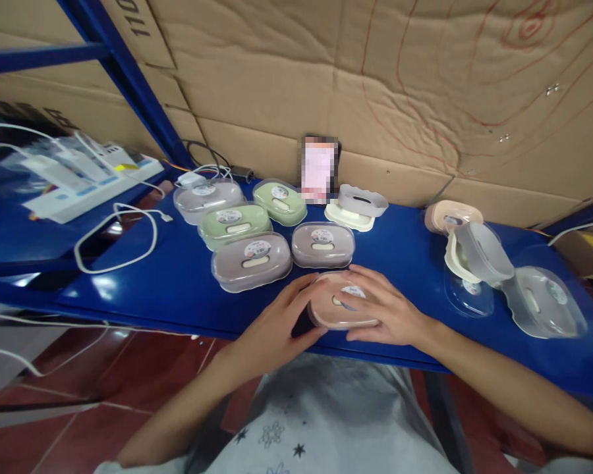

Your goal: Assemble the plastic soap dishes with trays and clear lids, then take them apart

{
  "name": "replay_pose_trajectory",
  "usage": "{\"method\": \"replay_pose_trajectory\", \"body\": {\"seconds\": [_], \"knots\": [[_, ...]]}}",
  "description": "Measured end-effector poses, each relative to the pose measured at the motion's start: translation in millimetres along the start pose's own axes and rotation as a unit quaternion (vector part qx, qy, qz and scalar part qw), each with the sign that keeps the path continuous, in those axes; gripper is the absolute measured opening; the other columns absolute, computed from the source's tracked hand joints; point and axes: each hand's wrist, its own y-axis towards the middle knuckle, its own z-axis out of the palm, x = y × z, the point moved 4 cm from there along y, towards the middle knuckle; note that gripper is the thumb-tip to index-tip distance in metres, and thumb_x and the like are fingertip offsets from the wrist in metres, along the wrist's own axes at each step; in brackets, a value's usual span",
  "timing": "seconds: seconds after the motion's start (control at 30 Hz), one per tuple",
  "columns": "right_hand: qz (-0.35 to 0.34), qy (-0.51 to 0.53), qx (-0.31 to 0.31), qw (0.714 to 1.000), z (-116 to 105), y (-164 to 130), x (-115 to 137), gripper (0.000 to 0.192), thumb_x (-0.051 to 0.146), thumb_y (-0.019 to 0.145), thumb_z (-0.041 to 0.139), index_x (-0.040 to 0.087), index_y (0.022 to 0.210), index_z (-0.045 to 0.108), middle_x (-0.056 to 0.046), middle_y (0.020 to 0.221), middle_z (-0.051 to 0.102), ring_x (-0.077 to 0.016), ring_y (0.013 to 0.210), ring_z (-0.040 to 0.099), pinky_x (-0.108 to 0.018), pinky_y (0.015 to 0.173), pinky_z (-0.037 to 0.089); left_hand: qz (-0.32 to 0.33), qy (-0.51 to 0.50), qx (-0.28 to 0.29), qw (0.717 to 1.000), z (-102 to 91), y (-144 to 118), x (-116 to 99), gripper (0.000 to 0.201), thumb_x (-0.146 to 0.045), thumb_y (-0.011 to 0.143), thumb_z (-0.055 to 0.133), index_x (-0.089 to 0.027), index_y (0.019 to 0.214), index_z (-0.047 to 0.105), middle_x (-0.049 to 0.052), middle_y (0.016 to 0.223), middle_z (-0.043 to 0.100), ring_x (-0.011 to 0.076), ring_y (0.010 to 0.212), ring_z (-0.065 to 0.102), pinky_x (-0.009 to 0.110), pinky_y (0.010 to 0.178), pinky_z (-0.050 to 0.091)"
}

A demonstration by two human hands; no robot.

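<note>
Pink lidded soap box (343, 304) at near edge of blue surface (178, 283) | your left hand (277, 326) cups its left side, fingers curled | your right hand (383, 309) lies on lid, fingers spread | grey boxes (321, 245) just behind.

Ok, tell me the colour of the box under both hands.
Pale pink box with a clear lid, seen best in the head view.

— What colour is the box (340, 304) under the hands?
— Pale pink, on a glossy blue surface (178, 283).
— And behind that pink box?
— Two mauve-grey boxes (252, 261), then two sage-green ones (279, 200). The cardboard wall (425, 79) behind is tan with red lines.
</note>
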Motion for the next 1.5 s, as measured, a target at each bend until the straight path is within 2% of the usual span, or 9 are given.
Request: {"method": "replay_pose_trajectory", "body": {"seconds": [0.17, 0.43, 0.83, 1.0, 1.07, 1.13, 1.23, 1.37, 1.5], "knots": [[0.015, -0.028, 0.021, 0.999, -2.5, 2.9, 1.2, 0.083, 0.054, 0.097, 0.079, 0.025, 0.167, 0.046, -0.017, 0.165, 0.052, -0.0371, 0.159, 0.041, -0.06, 0.122, 0.048, -0.005, -0.003, -0.003, 1.0, 0.5, -0.4, 0.9, 0.077, -0.03, 0.104, 0.068, -0.041, 0.167, 0.026, 0.009, 0.168, 0.043, 0.0334, 0.155, 0.047, 0.058, 0.127, 0.045], [0.043, -0.012, 0.126, 0.991, -19.4, 12.8, 0.5, 0.071, 0.051, 0.103, 0.068, 0.022, 0.165, 0.046, -0.017, 0.172, 0.043, -0.0351, 0.161, 0.038, -0.061, 0.127, 0.043, -0.004, 0.007, -0.002, 1.0, 0.8, 0.0, 1.5, 0.075, -0.028, 0.105, 0.067, -0.039, 0.167, 0.027, 0.011, 0.167, 0.043, 0.0316, 0.155, 0.047, 0.056, 0.128, 0.044], [0.027, -0.092, 0.134, 0.986, -9.1, 8.3, 11.7, 0.075, 0.061, 0.104, 0.064, 0.023, 0.166, 0.046, -0.018, 0.168, 0.047, -0.0381, 0.16, 0.04, -0.06, 0.121, 0.048, -0.003, 0.008, -0.015, 1.0, 1.2, -2.4, 5.2, 0.076, -0.032, 0.102, 0.072, -0.041, 0.166, 0.031, 0.01, 0.166, 0.044, 0.0328, 0.154, 0.049, 0.057, 0.126, 0.046], [0.021, -0.1, 0.127, 0.987, -5.9, 8.0, 20.2, 0.072, 0.056, 0.105, 0.066, 0.02, 0.164, 0.047, -0.021, 0.167, 0.048, -0.0406, 0.159, 0.038, -0.064, 0.121, 0.047, 0.009, 0.019, -0.011, 1.0, -0.3, -3.5, 3.5, 0.073, -0.034, 0.103, 0.074, -0.041, 0.165, 0.035, 0.009, 0.164, 0.047, 0.0318, 0.153, 0.051, 0.056, 0.125, 0.048], [0.025, -0.092, 0.121, 0.988, -4.5, 6.5, 23.2, 0.071, 0.054, 0.105, 0.066, 0.019, 0.164, 0.046, -0.021, 0.168, 0.046, -0.0397, 0.161, 0.035, -0.065, 0.123, 0.044, 0.005, 0.039, -0.012, 0.999, 1.4, -3.9, 1.9, 0.072, -0.034, 0.104, 0.071, -0.04, 0.165, 0.034, 0.01, 0.169, 0.041, 0.0324, 0.153, 0.051, 0.056, 0.124, 0.05], [0.042, -0.09, 0.116, 0.988, -6.6, 0.5, 23.0, 0.07, 0.052, 0.106, 0.064, 0.02, 0.165, 0.045, -0.019, 0.169, 0.046, -0.0379, 0.163, 0.032, -0.064, 0.126, 0.042, 0.002, 0.063, -0.032, 0.997, 3.6, -4.6, 0.1, 0.068, -0.036, 0.107, 0.066, -0.038, 0.166, 0.032, 0.012, 0.178, 0.026, 0.0338, 0.151, 0.053, 0.056, 0.12, 0.054], [0.102, -0.133, 0.106, 0.98, -20.7, -20.5, 10.1, 0.068, 0.049, 0.108, 0.061, 0.023, 0.167, 0.04, -0.016, 0.169, 0.048, -0.0357, 0.162, 0.035, -0.061, 0.126, 0.041, 0.017, 0.089, -0.045, 0.995, 8.3, -6.2, -3.1, 0.065, -0.038, 0.11, 0.06, -0.037, 0.168, 0.029, 0.012, 0.183, 0.009, 0.0359, 0.151, 0.054, 0.058, 0.115, 0.058], [0.226, -0.249, 0.066, 0.939, -55.2, -49.1, -32.4, 0.064, 0.044, 0.11, 0.055, 0.021, 0.167, 0.039, -0.018, 0.167, 0.051, -0.0396, 0.157, 0.044, -0.064, 0.124, 0.039, 0.011, 0.104, 0.006, 0.995, 12.9, -7.2, -1.5, 0.067, -0.039, 0.11, 0.059, -0.039, 0.169, 0.028, 0.011, 0.183, 0.014, 0.0362, 0.15, 0.055, 0.057, 0.111, 0.061], [0.255, -0.297, 0.056, 0.918, -71.8, -22.6, -68.9, 0.053, 0.037, 0.113, 0.047, 0.013, 0.159, 0.051, -0.02, 0.162, 0.055, -0.0387, 0.152, 0.049, -0.059, 0.123, 0.038, 0.004, 0.119, 0.026, 0.993, 10.6, -6.2, 0.3, 0.066, -0.038, 0.109, 0.061, -0.04, 0.169, 0.032, 0.009, 0.181, 0.021, 0.0361, 0.154, 0.05, 0.059, 0.115, 0.057]]}}
